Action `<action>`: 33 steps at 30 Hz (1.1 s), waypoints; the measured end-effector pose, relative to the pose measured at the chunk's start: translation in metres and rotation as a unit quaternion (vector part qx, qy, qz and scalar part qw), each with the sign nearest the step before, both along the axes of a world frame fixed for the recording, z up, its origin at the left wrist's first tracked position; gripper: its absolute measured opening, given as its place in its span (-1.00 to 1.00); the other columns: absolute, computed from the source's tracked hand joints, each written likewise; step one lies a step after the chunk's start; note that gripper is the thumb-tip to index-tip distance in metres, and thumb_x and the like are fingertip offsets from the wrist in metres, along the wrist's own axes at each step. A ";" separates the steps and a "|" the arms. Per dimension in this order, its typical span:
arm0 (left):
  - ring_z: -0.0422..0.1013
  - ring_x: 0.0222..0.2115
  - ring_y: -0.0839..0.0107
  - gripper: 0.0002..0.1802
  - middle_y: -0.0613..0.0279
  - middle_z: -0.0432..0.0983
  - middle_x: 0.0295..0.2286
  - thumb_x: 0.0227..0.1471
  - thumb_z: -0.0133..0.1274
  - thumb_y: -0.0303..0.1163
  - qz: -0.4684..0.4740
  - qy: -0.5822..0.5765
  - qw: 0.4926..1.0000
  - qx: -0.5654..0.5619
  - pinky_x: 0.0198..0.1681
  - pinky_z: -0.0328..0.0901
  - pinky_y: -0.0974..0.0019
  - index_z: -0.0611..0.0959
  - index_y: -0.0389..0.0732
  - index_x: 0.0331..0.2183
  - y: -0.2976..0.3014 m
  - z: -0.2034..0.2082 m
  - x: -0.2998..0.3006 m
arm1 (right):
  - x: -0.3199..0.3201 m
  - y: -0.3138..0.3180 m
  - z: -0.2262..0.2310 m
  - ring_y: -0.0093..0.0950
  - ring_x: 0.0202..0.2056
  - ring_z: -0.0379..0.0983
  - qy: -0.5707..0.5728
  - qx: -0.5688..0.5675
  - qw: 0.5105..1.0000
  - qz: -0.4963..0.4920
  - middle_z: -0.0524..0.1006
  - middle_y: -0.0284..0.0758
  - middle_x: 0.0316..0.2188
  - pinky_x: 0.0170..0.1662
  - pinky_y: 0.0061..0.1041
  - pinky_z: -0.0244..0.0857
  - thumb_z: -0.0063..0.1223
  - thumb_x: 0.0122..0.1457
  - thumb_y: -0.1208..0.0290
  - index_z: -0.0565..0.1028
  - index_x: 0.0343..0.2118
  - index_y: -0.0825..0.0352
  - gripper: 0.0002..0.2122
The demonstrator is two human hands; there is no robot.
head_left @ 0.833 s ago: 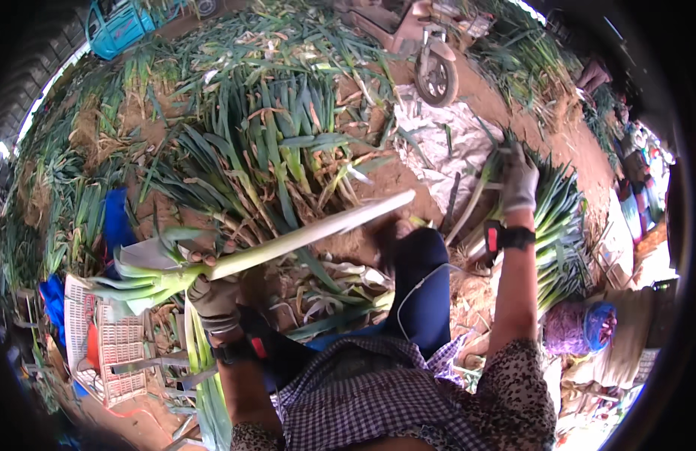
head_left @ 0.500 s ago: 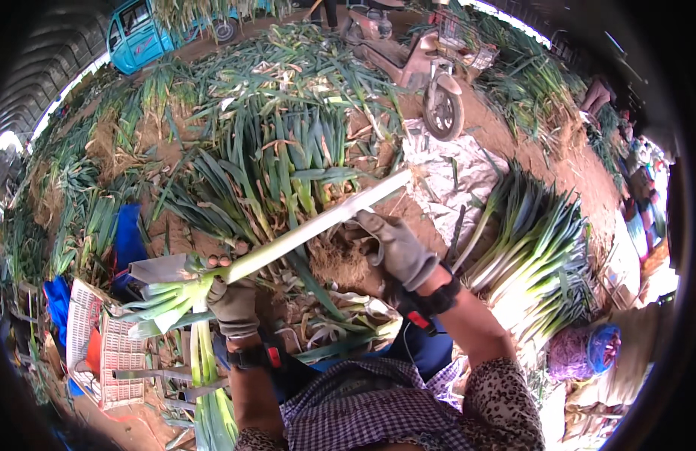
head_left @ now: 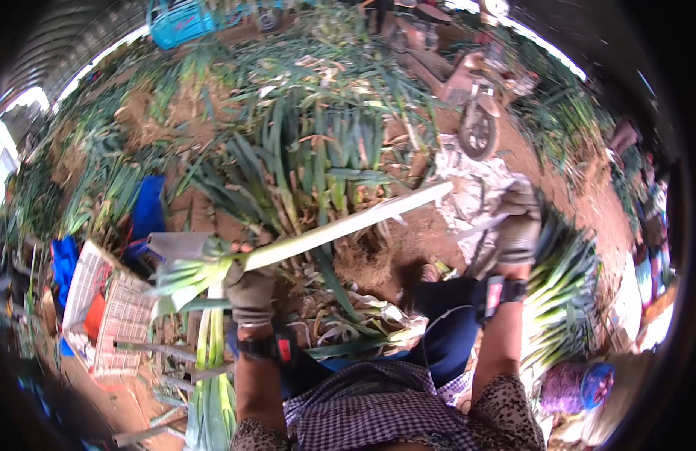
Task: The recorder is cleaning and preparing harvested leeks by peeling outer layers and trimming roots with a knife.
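Farthest left, well apart from the left fingers, a woven-looking basket stands with something orange inside; nearer those fingers, just beyond their far-left side, lies a flat grey piece beside blue cloth; the gloved left hand is wrapped round the leek, its fingers grasping it at the neck, with the green leaf tops fanning out to their left and the pale stalk slanting up and away to their right, as it did half a second ago; beyond the stalk, farther from both sets of fingers, more leeks lie heaped on the soil.

What has changed is on the right; the gloved right hand was at the stalk's middle and has now swung clear, well right of the stalk's end; its fingers look bent, but blur hides whether they are clenched; a pale strip seems to trail left from them over the white sheet, though I cannot tell if they grip it; a row of cleaner leeks lies just below them; I judge that the sweep drew a loose layer off the stalk, leaving the leek in the left fingers alone, apart from that row.
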State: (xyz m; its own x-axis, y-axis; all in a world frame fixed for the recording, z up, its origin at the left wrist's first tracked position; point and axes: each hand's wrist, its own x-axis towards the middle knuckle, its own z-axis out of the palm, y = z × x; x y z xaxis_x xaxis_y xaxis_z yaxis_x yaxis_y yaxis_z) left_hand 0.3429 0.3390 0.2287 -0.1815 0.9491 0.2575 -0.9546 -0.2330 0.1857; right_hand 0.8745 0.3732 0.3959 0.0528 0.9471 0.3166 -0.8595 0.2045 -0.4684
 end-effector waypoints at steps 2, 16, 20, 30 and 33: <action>0.52 0.01 0.21 -0.59 0.23 0.61 -0.07 0.10 0.30 -0.42 -0.001 0.013 1.000 0.008 0.22 0.36 -0.21 0.62 -0.13 0.01 0.010 0.005 0.010 | 0.006 -0.016 0.010 -0.69 -0.47 0.37 -0.001 0.006 0.999 -0.054 0.50 -0.46 -0.39 -0.42 -0.63 0.33 -0.07 0.40 0.45 0.52 -0.19 0.40 -0.85; 0.50 0.08 0.01 -0.72 0.09 0.60 -0.04 0.30 0.13 -0.28 -0.090 0.064 0.989 -0.101 0.17 0.40 -0.34 0.59 -0.21 -0.03 0.023 0.088 0.087 | -0.067 -0.016 0.047 -0.17 0.12 0.45 -0.884 0.164 0.329 -0.289 0.63 -0.23 -0.17 0.27 -0.15 0.23 0.52 -0.16 0.24 0.52 0.18 0.10 -0.28; 0.45 0.15 -0.03 -0.55 0.00 0.50 0.12 0.25 0.18 -0.28 -0.138 0.094 0.986 0.008 0.29 0.27 -0.33 0.54 -0.25 0.10 0.008 0.087 0.081 | -0.065 -0.047 0.065 -0.39 -0.14 0.62 -0.826 0.034 0.544 -0.146 0.67 -0.19 -0.27 0.04 -0.38 0.43 0.54 -0.08 0.34 0.61 0.03 0.35 -0.45; 0.55 0.01 0.10 -0.51 -0.01 0.58 0.03 0.32 0.09 -0.23 -0.069 -0.115 0.987 -0.085 0.19 0.42 -0.26 0.48 -0.31 0.15 0.019 -0.014 0.119 | -0.044 -0.088 0.076 -0.64 -0.41 0.54 -0.805 -0.075 0.588 -0.019 0.68 -0.34 -0.43 -0.28 -0.54 0.41 0.50 0.01 0.39 0.63 -0.08 0.45 -0.58; 0.55 0.00 0.09 -0.56 -0.02 0.58 0.03 0.32 0.10 -0.25 -0.023 -0.069 0.992 -0.107 0.16 0.46 -0.22 0.51 -0.29 0.11 0.015 -0.016 0.119 | -0.047 -0.095 0.074 -0.64 -0.43 0.51 -0.778 -0.116 0.617 0.029 0.65 -0.36 -0.44 -0.32 -0.55 0.38 0.47 0.04 0.38 0.63 -0.12 0.50 -0.61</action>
